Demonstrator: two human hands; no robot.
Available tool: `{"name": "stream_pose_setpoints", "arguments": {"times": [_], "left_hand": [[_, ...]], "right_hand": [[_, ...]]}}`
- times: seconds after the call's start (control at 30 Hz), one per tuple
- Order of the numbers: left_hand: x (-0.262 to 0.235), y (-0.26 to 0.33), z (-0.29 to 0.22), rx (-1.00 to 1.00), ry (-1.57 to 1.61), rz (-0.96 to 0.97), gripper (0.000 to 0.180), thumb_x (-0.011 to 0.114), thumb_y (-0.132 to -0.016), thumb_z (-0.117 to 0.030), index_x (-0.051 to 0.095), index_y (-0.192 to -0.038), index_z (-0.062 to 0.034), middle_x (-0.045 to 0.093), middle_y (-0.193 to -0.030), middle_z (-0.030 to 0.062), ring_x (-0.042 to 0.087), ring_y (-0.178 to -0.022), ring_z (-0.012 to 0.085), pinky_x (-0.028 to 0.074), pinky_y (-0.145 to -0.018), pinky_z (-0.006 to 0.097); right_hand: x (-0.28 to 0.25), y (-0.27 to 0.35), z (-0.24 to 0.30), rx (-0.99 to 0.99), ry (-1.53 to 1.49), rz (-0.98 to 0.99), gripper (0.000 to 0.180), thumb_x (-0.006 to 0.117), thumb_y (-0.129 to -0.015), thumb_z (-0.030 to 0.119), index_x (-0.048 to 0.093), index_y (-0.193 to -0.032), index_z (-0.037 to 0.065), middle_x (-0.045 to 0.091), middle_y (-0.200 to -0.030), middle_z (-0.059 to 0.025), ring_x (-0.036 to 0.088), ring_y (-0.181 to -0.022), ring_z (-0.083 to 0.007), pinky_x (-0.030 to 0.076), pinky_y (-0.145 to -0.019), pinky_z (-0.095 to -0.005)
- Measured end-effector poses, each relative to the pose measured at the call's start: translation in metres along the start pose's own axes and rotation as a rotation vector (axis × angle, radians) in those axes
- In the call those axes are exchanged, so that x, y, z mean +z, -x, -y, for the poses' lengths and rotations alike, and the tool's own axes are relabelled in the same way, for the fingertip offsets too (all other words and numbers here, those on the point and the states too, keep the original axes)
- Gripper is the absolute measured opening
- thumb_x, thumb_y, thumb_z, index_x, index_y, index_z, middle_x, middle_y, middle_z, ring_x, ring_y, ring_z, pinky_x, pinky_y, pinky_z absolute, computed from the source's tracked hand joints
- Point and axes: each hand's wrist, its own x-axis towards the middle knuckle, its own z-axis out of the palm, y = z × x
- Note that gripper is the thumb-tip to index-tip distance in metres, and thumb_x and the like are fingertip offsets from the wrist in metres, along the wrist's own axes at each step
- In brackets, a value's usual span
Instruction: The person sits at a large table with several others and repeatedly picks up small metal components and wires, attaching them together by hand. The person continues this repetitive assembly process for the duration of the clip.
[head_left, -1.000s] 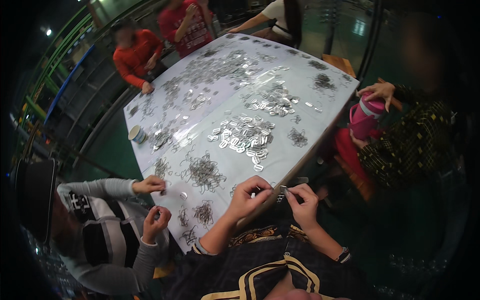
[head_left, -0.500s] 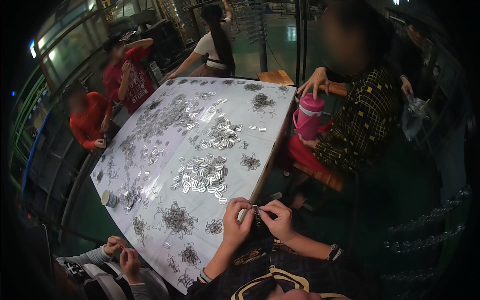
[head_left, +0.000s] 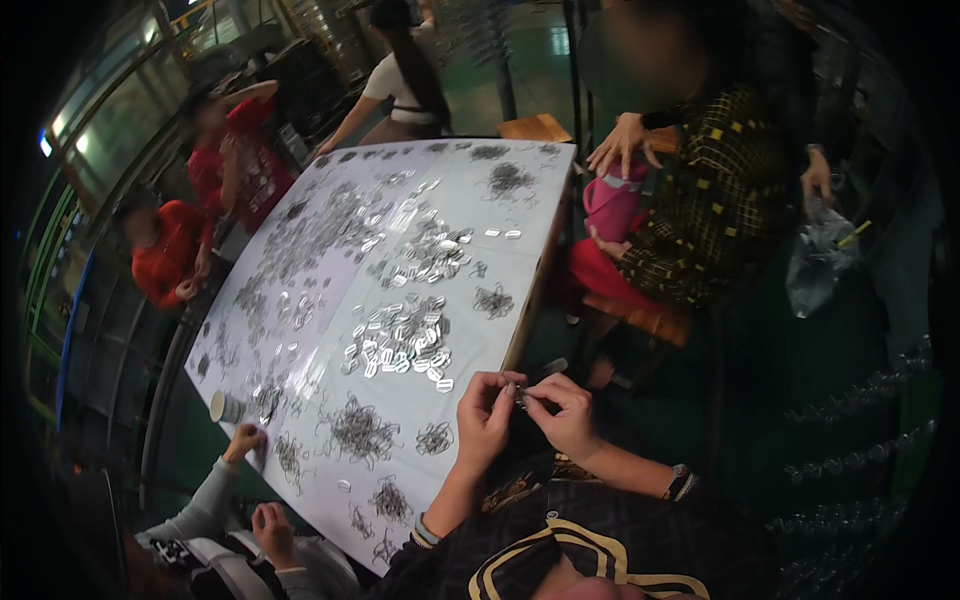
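Observation:
My left hand and my right hand meet just off the table's right edge, close to my body. Thumbs and fingertips of both are pinched together on a small metal piece, its shape mostly covered by the fingers. Left of my hands, on the white-topped table, lies a heap of flat shiny slotted metal plates. Nearer to me are tangled piles of thin bent wire hooks, with a smaller hook pile beside my left wrist.
A co-worker's hand touches the table at lower left, by a paper cup. On the right a seated person holds a pink jug. Further people stand along the far side. Chains of clear links hang at far right.
The lower-left co-worker's one hand has reached out to the table beside the cup. The pink jug has tilted, and the hand above it has lifted off its top. My hands remain pinched together.

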Motion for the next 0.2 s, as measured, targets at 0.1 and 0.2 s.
{"name": "stream_pose_setpoints", "arguments": {"times": [0.1, 0.2], "left_hand": [[0.002, -0.001, -0.009, 0.043, -0.093, 0.001, 0.003, 0.054, -0.093, 0.001, 0.053, -0.096, 0.0018, 0.065, -0.101, 0.0144, 0.063, -0.095, 0.0188, 0.049, -0.091, 0.033], [-0.002, -0.004, 0.014, 0.156, 0.017, 0.022, 0.016, 0.056, -0.094, -0.008, 0.052, -0.108, -0.0003, 0.067, -0.103, 0.0156, 0.065, -0.098, 0.0222, 0.048, -0.095, 0.034]], "right_hand": [[-0.009, -0.003, -0.010, -0.171, 0.053, 0.019, 0.008, 0.072, -0.078, 0.002, 0.071, -0.085, 0.001, 0.064, -0.079, -0.0081, 0.064, -0.069, -0.0161, 0.050, -0.059, -0.0261], [-0.047, 0.003, -0.015, -0.043, 0.090, -0.262, 0.016, 0.074, -0.077, 0.006, 0.073, -0.093, 0.006, 0.067, -0.090, -0.0074, 0.065, -0.076, -0.0236, 0.052, -0.068, -0.0299]]}}
